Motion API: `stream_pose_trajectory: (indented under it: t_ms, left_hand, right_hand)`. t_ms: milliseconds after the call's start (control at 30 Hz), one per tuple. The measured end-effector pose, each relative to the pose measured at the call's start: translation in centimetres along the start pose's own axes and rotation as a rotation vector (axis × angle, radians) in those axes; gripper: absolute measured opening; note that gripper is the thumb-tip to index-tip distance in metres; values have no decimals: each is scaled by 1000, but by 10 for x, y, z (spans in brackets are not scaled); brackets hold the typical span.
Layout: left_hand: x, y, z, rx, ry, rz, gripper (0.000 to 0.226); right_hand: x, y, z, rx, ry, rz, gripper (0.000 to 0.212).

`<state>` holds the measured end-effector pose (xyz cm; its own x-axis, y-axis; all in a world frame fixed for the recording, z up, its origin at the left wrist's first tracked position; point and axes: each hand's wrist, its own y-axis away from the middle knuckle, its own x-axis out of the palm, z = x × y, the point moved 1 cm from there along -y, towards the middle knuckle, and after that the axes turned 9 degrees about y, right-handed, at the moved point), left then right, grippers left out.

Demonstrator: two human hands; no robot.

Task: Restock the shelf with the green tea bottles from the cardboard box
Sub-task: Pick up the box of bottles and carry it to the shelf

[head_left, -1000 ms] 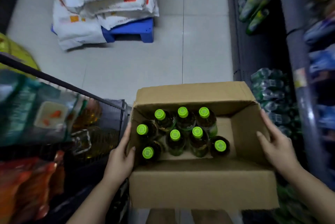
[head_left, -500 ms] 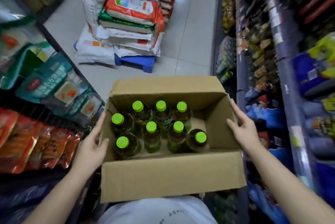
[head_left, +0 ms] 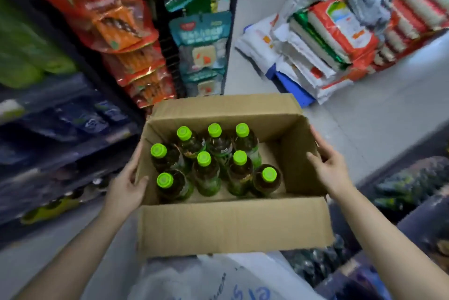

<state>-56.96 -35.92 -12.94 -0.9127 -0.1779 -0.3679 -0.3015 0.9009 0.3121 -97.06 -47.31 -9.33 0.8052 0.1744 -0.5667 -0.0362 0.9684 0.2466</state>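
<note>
Carrying cardboard box (head_left: 233,224) at waist. My left hand (head_left: 126,186) clamps left wall, right hand (head_left: 331,169) clamps right wall; fingers curled over edges. Eight green tea bottles (head_left: 206,173) upright inside, none shelved. Judgement: restocking not begun; all placement outstanding.

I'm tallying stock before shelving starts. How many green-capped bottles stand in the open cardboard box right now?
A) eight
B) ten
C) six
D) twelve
A: eight lime-green caps show inside the cardboard box, three in the far row, e.g. one at, three in the middle and two nearest the person; the left hand and right hand grip its side walls.
</note>
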Motion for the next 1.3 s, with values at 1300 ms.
stream_pose_trajectory:
  t_ms: [1300]
  left_hand:
    - [-162, 474, 211, -617, 582, -1713, 80]
  right_hand:
    - [596, 268, 365, -1072, 453, 1463, 62]
